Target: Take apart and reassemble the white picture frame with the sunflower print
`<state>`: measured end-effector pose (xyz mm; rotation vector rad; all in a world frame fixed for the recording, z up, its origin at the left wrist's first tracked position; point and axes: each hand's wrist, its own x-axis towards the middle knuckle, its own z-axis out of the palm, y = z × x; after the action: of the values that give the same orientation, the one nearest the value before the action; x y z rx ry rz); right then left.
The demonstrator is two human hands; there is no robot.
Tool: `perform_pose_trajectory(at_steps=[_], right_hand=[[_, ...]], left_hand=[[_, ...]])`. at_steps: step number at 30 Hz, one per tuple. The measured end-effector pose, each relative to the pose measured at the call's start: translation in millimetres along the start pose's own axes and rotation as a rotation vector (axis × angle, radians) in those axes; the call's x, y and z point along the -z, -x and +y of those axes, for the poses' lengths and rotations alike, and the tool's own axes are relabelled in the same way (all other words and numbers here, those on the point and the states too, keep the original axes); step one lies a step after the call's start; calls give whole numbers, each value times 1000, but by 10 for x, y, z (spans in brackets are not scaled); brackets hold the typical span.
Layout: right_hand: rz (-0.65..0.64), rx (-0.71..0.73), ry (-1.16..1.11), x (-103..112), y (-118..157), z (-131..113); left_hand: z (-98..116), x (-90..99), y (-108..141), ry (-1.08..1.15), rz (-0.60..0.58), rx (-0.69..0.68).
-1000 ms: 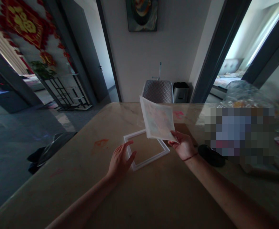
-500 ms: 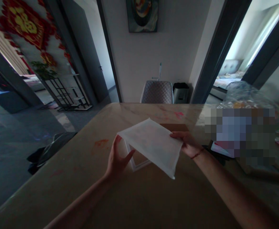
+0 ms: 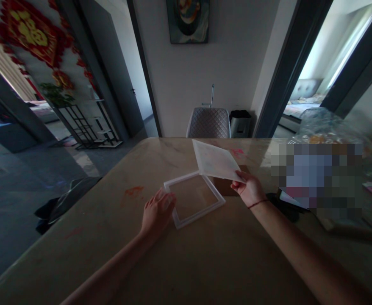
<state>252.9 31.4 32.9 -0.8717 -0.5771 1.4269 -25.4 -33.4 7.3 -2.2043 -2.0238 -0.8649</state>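
Note:
A white rectangular frame [image 3: 200,217] lies flat on the table [image 3: 125,254], with the tabletop colour showing through its middle. My left hand [image 3: 159,209] is closed at the frame's left side, fingers curled over that edge. My right hand [image 3: 249,188] pinches the right corner of a thin white sheet [image 3: 216,161], which is tilted above the frame's far corner. Faint marks show on the sheet. Beneath and behind the sheet, a flat brown piece [image 3: 224,186] lies on the table, partly covered by the frame and my right hand.
At the table's right side are a clear plastic bag [image 3: 322,123], a blurred-out patch and dark items. A grey quilted chair [image 3: 209,123] stands beyond the far edge, beside a bin [image 3: 240,123]. Orange stains [image 3: 133,191] mark the tabletop. A dark bag [image 3: 67,201] is at the left.
The white sheet has moved up and away, held now only by my right hand. My left hand has let go of it and closed at the frame's left side. More of the frame shows.

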Motion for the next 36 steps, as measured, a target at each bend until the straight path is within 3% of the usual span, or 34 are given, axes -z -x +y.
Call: perform_pose_trajectory(at_steps=[5,10,13,18,23,30,34,36], right_hand=[[91,-3,-36,-5,-21,10],[129,0,-27,6,-36,33],[162,1,-8,11,-39,65],[178,-12,5,15,-35,83],[185,-26,16,11,-39,67],[190,-34,26,14,-50,88],[198,-34,42,27,-65,102],[201,-29,48,39,-73,112]], left_hand=[[-24,72,-62,61,12,134],[35,115,-5,294,-49,186],[149,182,92,349,-228,5],[236,255,189,293,-291,-261],[159,214,177,304,-326,-365],[208,124,207,149,-267,-396],[148,128,179,8,-91,-259],[105,127,153,-53,-64,-235]])
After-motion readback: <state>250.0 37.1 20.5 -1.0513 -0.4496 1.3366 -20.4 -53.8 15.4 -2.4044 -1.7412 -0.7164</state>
